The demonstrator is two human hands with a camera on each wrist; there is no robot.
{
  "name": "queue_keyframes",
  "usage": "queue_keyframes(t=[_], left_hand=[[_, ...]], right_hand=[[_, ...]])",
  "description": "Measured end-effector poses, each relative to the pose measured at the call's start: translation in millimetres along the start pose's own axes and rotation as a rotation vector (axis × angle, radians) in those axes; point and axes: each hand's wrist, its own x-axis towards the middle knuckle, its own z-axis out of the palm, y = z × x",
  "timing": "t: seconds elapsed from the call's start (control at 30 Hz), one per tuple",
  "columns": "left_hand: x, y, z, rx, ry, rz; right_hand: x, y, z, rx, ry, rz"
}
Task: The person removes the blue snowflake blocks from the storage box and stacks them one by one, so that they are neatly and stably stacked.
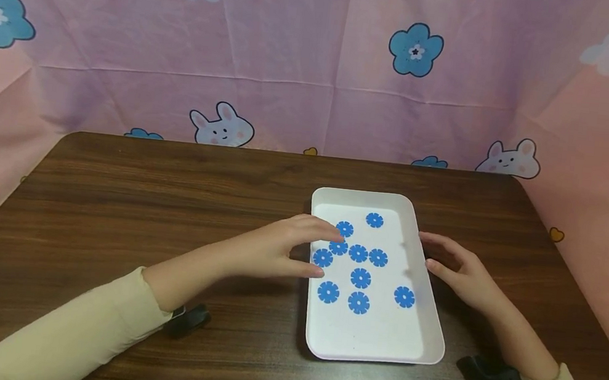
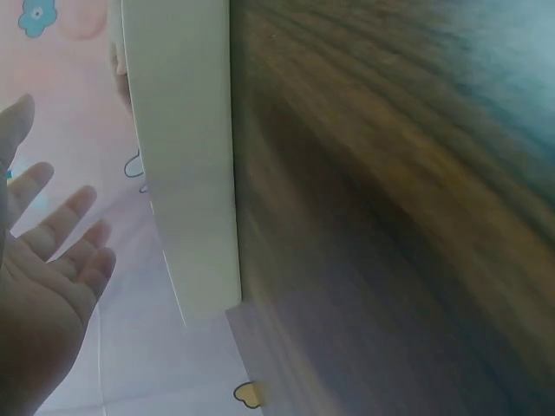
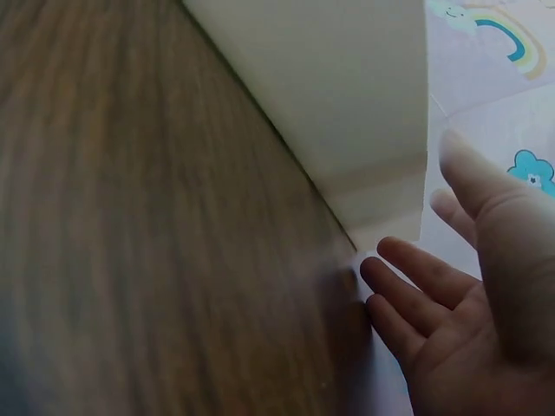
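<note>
A white rectangular tray [image 1: 378,341] holds several flat blue notched discs [image 1: 360,278], like snowflake-shaped building pieces, lying spread over its upper and middle part. My left hand [image 1: 275,246] reaches over the tray's left rim, thumb and fingers spread apart, fingertips above the discs near that side. Nothing is between those fingers; the left wrist view shows this hand [image 2: 48,277] loosely spread beside the tray's outer wall [image 2: 191,173]. Along the right side, my right hand [image 1: 465,274] has its fingertips right at the outer wall. In the right wrist view its fingers [image 3: 425,273] are extended and relaxed.
The tray stands on a dark brown wooden table [image 1: 142,198]. Behind and at the sides hangs a pink-purple cloth [image 1: 298,41] with cartoon prints. Black bands [image 1: 187,320] sit at both wrists, below the light sleeves [image 1: 78,327].
</note>
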Motion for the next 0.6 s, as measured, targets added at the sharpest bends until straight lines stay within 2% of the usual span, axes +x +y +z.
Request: queue_keyframes(t=[0.17,0.6], left_hand=[[12.3,1.9,3.0,-0.002,-0.038,-0.004],[47.4,-2.0,15.3,-0.028,-0.22,-0.021]], right_hand=[[0.2,5,0,0.019,-0.012,-0.016],[-0.2,9,0,0.052,-0.037,-0.025]])
